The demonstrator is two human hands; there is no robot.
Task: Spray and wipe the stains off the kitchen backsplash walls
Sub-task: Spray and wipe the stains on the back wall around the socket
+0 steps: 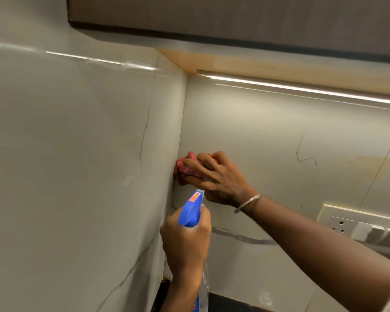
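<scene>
My right hand (214, 176) presses a crumpled red cloth (186, 164) against the back backsplash wall (257, 136), right at the corner where it meets the left wall (77, 154). Fingers curl over the cloth. My left hand (185, 242) grips the neck of a clear spray bottle with a blue trigger head (191, 210), held upright just below the right hand, nozzle pointing toward the corner. Both walls are glossy pale marble-look tile with thin grey veins.
A dark upper cabinet (234, 16) overhangs the walls, with a lit strip (302, 86) under it. A white socket and switch panel (358, 224) sits on the back wall at the right. The dark countertop (223, 302) shows at the bottom.
</scene>
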